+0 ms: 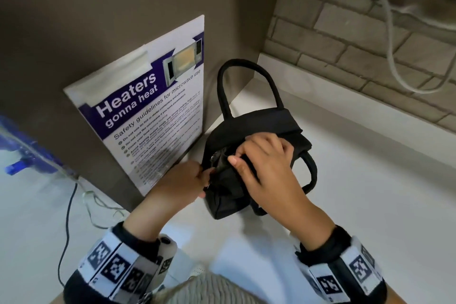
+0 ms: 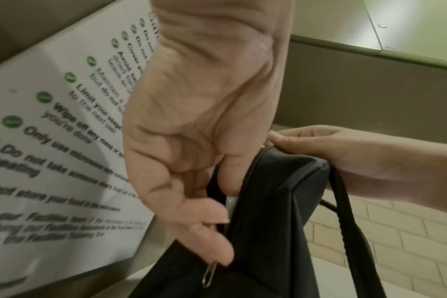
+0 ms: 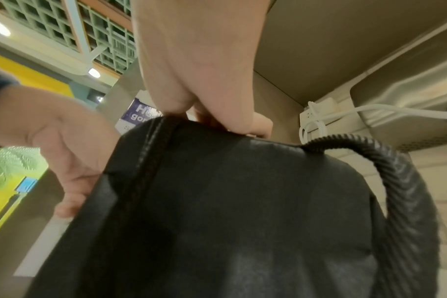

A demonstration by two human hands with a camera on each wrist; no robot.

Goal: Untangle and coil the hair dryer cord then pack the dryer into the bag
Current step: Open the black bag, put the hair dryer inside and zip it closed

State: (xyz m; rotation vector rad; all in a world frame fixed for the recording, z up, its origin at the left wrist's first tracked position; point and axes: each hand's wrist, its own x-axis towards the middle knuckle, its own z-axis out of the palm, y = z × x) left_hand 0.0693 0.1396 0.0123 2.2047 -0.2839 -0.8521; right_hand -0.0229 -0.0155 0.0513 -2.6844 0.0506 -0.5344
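A black fabric bag (image 1: 261, 126) lies on the white counter (image 1: 370, 180), one handle (image 1: 237, 61) arching up and the other (image 1: 312, 170) flat to the right. My right hand (image 1: 246, 155) grips the bag's top along the zip line; the right wrist view shows its fingers (image 3: 212, 113) pinching the seam of the bag (image 3: 230, 211). My left hand (image 1: 203, 180) pinches the near left end of the bag (image 2: 281, 231) at the zip, with a metal zip pull (image 2: 209, 274) hanging under its fingertips (image 2: 217, 252). No hair dryer or cord shows.
A microwave safety poster (image 1: 153, 111) leans on the brown panel just left of the bag. A brick wall with white cables (image 1: 392, 44) runs behind on the right. A thin black cable (image 1: 66, 217) and a blue object (image 1: 24, 155) lie at far left.
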